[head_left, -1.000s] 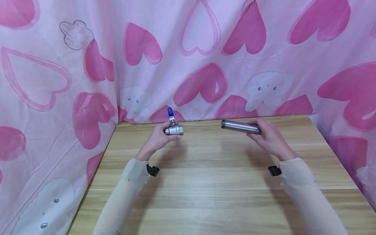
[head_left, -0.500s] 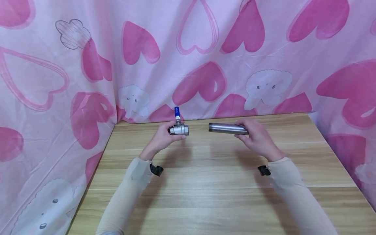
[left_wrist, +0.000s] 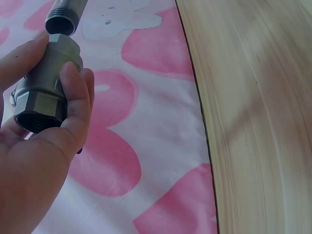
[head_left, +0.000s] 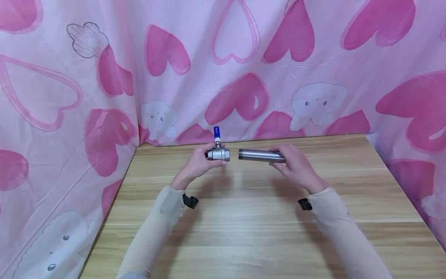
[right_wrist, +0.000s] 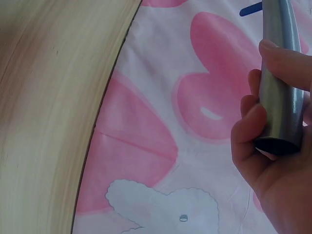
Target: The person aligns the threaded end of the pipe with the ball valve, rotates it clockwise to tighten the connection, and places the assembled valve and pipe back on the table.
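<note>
A steel ball valve (head_left: 218, 154) with a blue lever handle (head_left: 216, 133) pointing up is gripped in my left hand (head_left: 198, 164), thumb at its near side. My right hand (head_left: 294, 166) holds a grey metal pipe (head_left: 259, 155) by its right end. The pipe lies roughly level, its threaded end facing the valve's hexagonal opening with a small gap in the head view. In the left wrist view the valve (left_wrist: 46, 83) shows its open rear end, and the threaded pipe end (left_wrist: 63, 19) sits just past its far end. The right wrist view shows fingers wrapped round the pipe (right_wrist: 282, 97).
Both hands are above a wood-grain table (head_left: 240, 232). Behind it and along its sides hangs a pink curtain (head_left: 237, 97) printed with hearts. Each wrist carries a small black camera (head_left: 190, 201).
Both hands have moved toward each other, the left with the valve to the right, the right with the pipe to the left. The gap between valve and pipe has narrowed.
</note>
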A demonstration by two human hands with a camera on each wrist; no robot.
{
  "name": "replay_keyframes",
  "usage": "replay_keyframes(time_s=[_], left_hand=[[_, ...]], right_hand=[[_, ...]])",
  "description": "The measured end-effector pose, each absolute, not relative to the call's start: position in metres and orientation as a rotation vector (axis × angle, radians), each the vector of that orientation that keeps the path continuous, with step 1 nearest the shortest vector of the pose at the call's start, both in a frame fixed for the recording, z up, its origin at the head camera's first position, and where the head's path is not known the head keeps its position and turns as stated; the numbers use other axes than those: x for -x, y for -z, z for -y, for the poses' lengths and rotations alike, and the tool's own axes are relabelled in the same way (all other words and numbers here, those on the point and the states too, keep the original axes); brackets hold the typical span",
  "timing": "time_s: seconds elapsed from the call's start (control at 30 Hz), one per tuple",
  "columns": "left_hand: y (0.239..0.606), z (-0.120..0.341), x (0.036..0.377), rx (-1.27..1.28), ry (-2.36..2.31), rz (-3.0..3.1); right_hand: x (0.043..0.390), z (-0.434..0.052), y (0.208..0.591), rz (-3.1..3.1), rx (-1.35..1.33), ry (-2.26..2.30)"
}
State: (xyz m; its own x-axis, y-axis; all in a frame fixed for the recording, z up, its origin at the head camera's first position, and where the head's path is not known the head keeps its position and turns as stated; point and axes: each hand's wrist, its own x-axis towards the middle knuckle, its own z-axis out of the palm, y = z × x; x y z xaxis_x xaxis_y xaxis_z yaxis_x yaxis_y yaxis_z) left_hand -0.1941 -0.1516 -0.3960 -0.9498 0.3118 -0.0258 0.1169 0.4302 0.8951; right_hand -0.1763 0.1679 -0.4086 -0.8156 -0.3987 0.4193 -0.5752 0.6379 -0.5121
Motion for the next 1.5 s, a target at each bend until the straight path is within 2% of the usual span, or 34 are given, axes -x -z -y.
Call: replay_keyframes(time_s=[1.5], left_hand=[[0.397,0.141,0.192,-0.430,-1.620,-2.425]], right_hand=[[0.172,-0.153,0.401,2.664,-0.740,-0.981]])
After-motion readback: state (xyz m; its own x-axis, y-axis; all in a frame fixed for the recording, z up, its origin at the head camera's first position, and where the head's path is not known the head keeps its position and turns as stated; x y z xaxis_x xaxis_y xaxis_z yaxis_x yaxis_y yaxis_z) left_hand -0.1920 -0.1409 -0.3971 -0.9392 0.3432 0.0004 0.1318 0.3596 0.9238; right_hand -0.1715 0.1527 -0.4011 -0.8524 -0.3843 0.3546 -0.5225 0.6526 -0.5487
